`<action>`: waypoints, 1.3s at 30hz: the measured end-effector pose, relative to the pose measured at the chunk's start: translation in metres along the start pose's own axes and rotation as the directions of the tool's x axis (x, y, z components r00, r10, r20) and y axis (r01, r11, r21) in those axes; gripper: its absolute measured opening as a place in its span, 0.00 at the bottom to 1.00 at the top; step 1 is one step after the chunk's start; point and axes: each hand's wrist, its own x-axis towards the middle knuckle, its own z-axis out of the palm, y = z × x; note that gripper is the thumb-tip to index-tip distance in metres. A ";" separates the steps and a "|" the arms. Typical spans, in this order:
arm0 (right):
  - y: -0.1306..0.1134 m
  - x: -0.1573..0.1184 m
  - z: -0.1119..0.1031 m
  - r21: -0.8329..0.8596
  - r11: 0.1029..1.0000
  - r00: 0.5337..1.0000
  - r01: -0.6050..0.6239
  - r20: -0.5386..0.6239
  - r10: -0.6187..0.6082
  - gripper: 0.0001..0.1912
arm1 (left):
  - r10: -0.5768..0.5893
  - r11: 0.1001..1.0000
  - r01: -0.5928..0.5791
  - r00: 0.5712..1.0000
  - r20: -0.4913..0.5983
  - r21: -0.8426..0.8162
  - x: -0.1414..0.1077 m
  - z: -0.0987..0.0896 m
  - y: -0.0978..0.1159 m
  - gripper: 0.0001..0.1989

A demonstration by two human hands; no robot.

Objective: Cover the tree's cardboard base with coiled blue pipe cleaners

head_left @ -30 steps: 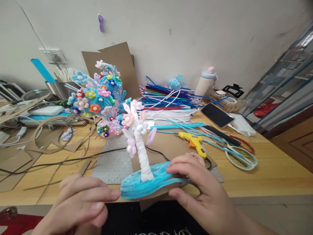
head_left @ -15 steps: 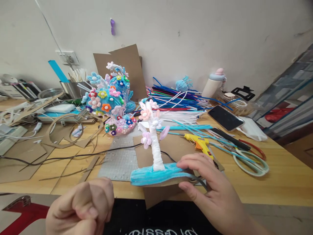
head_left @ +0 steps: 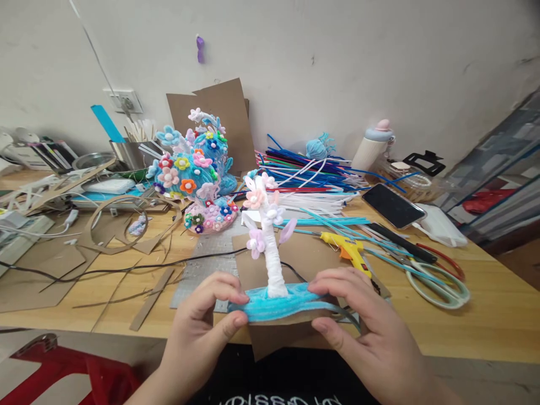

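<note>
Pipe-cleaner tree (head_left: 266, 247): one piece, handmade. Trunk of white fuzzy pipe cleaner, wound tight, standing upright with a slight lean to the left at the top. Small pastel flowers, pink, lilac and white, sit along the upper trunk; one lilac petal juts out to the right.

Blue base (head_left: 280, 301): flat disc wrapped in light blue pipe cleaner over brown cardboard, the cardboard edge showing beneath. Trunk rises from its middle. Held roughly level, between the two hands: left hand (head_left: 198, 332) pinches its left edge, thumb below and fingers above; right hand (head_left: 365, 326) grips its right edge likewise.
</note>
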 end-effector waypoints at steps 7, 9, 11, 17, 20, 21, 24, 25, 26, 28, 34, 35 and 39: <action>0.000 -0.001 0.001 0.007 1.000 1.000 -0.020 -0.019 0.020 0.08 | -0.012 0.998 0.012 1.000 0.000 -0.054 -0.004 -0.003 -0.015 0.08; 0.001 -0.002 0.000 -0.004 1.000 0.999 -0.031 -0.028 0.031 0.09 | -0.035 0.994 0.035 0.999 0.000 -0.099 -0.006 -0.005 -0.024 0.12; 0.002 -0.002 0.000 -0.020 0.999 0.999 -0.033 -0.038 0.032 0.09 | -0.069 0.987 0.067 0.998 -0.010 -0.145 -0.009 -0.006 -0.032 0.12; 0.004 0.000 -0.001 -0.033 0.999 0.998 -0.034 -0.059 0.032 0.09 | -0.161 0.945 0.149 0.987 -0.019 -0.291 -0.015 0.005 -0.049 0.08; 0.003 0.000 -0.001 -0.024 0.999 0.997 -0.033 -0.065 0.032 0.08 | -0.192 0.917 0.166 0.981 -0.036 -0.363 -0.016 0.012 -0.056 0.08; 0.002 0.000 -0.001 -0.018 0.999 0.997 -0.035 -0.068 0.034 0.08 | -0.198 0.909 0.169 0.979 -0.037 -0.380 -0.016 0.013 -0.058 0.08; 0.001 0.000 0.000 -0.003 0.999 0.997 -0.040 -0.067 0.039 0.08 | -0.197 0.896 0.170 0.980 -0.024 -0.411 -0.017 0.012 -0.058 0.07; 0.000 -0.001 0.000 -0.001 0.999 0.997 -0.040 -0.066 0.040 0.08 | -0.189 0.896 0.166 0.982 -0.015 -0.411 -0.018 0.011 -0.056 0.07; 0.000 -0.001 0.000 0.002 0.999 0.997 -0.039 -0.065 0.039 0.08 | -0.176 0.899 0.158 0.984 -0.007 -0.408 -0.018 0.009 -0.054 0.07; 0.000 -0.001 0.000 0.007 0.999 0.997 -0.038 -0.061 0.038 0.07 | -0.136 0.910 0.126 0.991 0.003 -0.395 -0.018 0.004 -0.049 0.09; 0.000 -0.001 -0.001 0.009 0.999 0.998 -0.036 -0.054 0.037 0.08 | -0.013 0.957 0.017 1.000 0.014 -0.291 -0.011 -0.003 -0.036 0.04; 0.000 -0.001 -0.001 0.007 0.999 0.998 -0.035 -0.053 0.035 0.08 | -0.004 0.962 0.008 1.000 0.014 -0.274 -0.010 -0.003 -0.034 0.04; -0.001 0.000 0.000 0.010 0.999 0.998 -0.035 -0.048 0.035 0.07 | -0.020 0.971 0.025 1.000 0.024 -0.238 -0.008 -0.005 -0.030 0.03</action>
